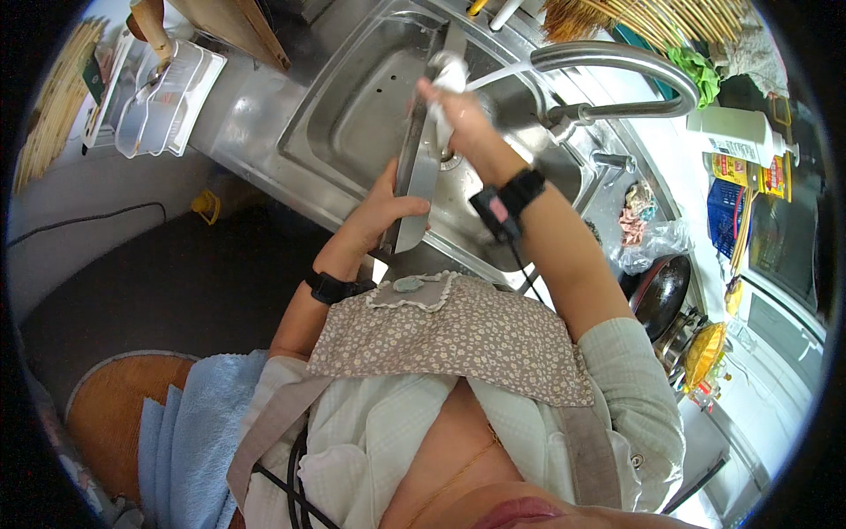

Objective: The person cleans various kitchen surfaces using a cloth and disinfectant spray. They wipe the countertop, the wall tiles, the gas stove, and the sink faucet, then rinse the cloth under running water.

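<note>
My left hand (390, 208) grips the near end of a long, narrow stainless-steel channel-like piece (418, 178), its thumb lying over the flat face. The piece slants up and away over the double-bowl sink (353, 119). Against its upper part, my right hand (466, 122) holds a wet white cloth (452, 73); hand and cloth are blurred. Water (499, 75) streams from the curved faucet (621, 53) towards the cloth. The far end of the piece is partly hidden behind the cloth and hand.
A white plastic utensil holder (192, 99) stands on the steel counter at left, near a wooden board (241, 30). On the right are a bunched rag (636, 211), a plastic bag (654, 244), a dark wok (663, 297) and a white pump bottle (730, 135). A straw broom (575, 20) lies behind the faucet.
</note>
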Motion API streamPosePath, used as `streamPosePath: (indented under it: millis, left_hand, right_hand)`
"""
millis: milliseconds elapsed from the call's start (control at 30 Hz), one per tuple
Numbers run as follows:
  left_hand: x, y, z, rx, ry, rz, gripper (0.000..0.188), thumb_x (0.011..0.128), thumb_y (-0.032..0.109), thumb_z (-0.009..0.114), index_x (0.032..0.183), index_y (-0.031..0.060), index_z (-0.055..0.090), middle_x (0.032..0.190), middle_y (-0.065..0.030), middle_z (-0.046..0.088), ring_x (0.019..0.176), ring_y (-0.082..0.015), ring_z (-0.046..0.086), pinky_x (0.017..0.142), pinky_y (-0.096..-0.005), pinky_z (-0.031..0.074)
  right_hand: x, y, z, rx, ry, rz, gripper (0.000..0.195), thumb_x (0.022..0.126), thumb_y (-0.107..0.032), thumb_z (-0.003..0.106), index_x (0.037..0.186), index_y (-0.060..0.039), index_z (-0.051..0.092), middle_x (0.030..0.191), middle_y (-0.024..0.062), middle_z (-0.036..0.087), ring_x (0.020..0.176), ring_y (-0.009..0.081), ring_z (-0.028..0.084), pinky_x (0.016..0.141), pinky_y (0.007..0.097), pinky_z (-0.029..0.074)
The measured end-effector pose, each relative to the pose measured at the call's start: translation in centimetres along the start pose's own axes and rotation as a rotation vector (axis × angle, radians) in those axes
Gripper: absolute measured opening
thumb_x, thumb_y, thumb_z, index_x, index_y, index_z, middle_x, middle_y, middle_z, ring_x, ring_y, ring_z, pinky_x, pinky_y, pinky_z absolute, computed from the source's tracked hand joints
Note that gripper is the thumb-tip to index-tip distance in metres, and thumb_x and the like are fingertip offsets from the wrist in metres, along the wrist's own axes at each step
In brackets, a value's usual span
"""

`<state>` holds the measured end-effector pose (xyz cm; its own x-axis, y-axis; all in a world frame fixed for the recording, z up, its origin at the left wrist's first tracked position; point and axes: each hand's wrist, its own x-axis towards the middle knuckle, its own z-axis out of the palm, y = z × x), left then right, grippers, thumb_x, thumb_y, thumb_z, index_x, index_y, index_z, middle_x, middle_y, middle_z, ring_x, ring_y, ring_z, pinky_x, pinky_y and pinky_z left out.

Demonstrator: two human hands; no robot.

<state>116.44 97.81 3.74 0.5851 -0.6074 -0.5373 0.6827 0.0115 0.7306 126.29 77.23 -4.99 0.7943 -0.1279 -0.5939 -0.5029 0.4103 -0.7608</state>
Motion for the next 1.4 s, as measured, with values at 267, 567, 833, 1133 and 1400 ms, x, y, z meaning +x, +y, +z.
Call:
streamPosePath:
  millis: [267,567,833,1133,1400]
  left_hand:
    - [-1.5,0.2,0.5,-0.013,-0.056,-0.004,0.084,0.076,0.013,0.078,0.148,0.0017,0.037,0.123,-0.0112,0.059,0.109,-0.0183,0.06,0.091,-0.0314,0.051]
    - [-2.1,-0.5,0.3,0.0,-0.029,-0.025,0.083,0.075,0.011,0.077,0.147,-0.0011,0.037,0.125,-0.0129,0.059,0.111,-0.0189,0.059,0.097,-0.0316,0.048]
    - [2.2,0.2,0.6,0.239,0.128,0.137,0.082,0.074,0.013,0.076,0.145,-0.0018,0.038,0.127,-0.0133,0.059,0.113,-0.0215,0.058,0.098,-0.0335,0.047]
    - [6.3,-0.1,-1.1,0.371,0.136,0.14,0.077,0.084,0.046,0.082,0.135,-0.0015,0.049,0.118,-0.0123,0.064,0.103,-0.0187,0.063,0.09,-0.0347,0.052]
    - [12.5,2.5,-1.0,-0.634,-0.17,0.23,0.069,0.104,0.06,0.043,0.13,-0.0027,0.057,0.125,-0.0105,0.066,0.116,-0.026,0.062,0.106,-0.0428,0.043]
  right_hand:
    - [4.2,-1.1,-4.4,0.238,-0.21,-0.258,0.035,0.099,-0.026,0.067,0.127,-0.0072,0.056,0.108,0.0142,0.069,0.096,0.0304,0.069,0.084,0.0505,0.059]
    - [-0.5,-4.5,-1.7,0.327,-0.112,0.029,0.042,0.094,-0.039,0.072,0.116,-0.0049,0.062,0.103,0.0156,0.072,0.091,0.0318,0.072,0.082,0.0482,0.061]
    - [-9.7,-0.9,1.4,0.177,-0.115,0.181,0.05,0.094,-0.034,0.075,0.128,0.0002,0.059,0.111,0.0104,0.069,0.104,0.0237,0.067,0.091,0.0429,0.056]
    - [-11.7,-3.8,-1.6,-0.041,-0.063,0.11,0.052,0.085,-0.027,0.083,0.119,0.0081,0.064,0.113,0.0176,0.069,0.095,0.0271,0.07,0.081,0.04,0.059]
    - [-13.8,-4.1,-2.3,-0.103,-0.147,0.194,0.052,0.093,-0.052,0.069,0.119,-0.0061,0.068,0.096,0.0064,0.073,0.074,0.0126,0.068,0.062,0.029,0.057]
